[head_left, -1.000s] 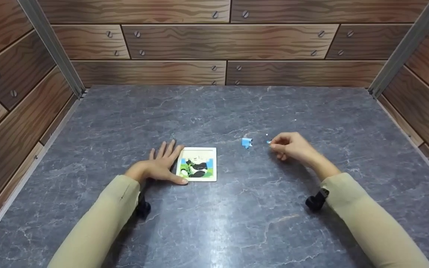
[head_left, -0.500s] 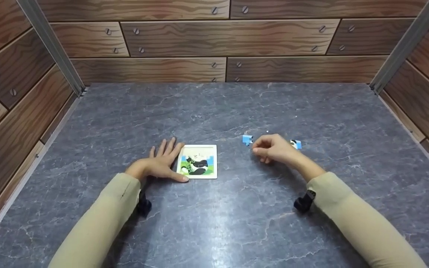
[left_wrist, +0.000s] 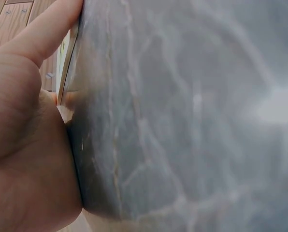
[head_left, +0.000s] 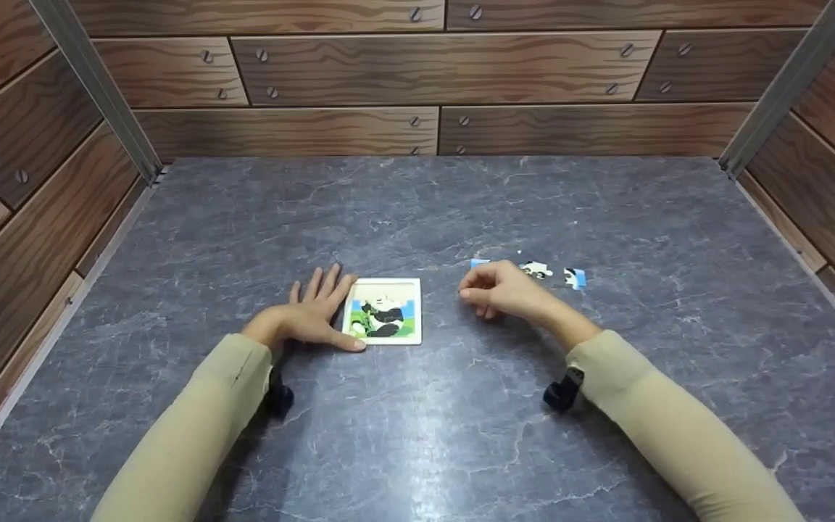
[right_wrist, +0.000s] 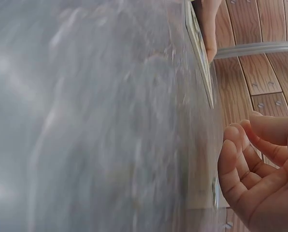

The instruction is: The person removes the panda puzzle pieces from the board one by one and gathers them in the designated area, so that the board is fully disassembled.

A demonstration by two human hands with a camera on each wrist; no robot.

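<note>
In the head view a small framed panda jigsaw puzzle (head_left: 383, 319) lies on the table, with a bare pale strip along its top. My left hand (head_left: 309, 315) rests on the table with spread fingers, thumb and index at the puzzle's left side. My right hand (head_left: 501, 291) hovers right of the puzzle, fingers loosely curled. Nothing shows between its fingers in the right wrist view. Partly hidden behind that hand is a blue puzzle piece (head_left: 479, 262). Beyond it lie a panda-face piece (head_left: 536, 270) and a blue piece with black and white (head_left: 575, 278).
A grey marbled table (head_left: 417, 210) carries everything. Wood-patterned walls (head_left: 432, 69) enclose its back and sides, with metal posts at the rear corners. A tiny white speck (head_left: 519, 251) lies behind the pieces.
My right hand has moved left, uncovering the panda-face piece and the right-hand piece, and now partly covers the blue one. My left hand has stayed at the puzzle.
</note>
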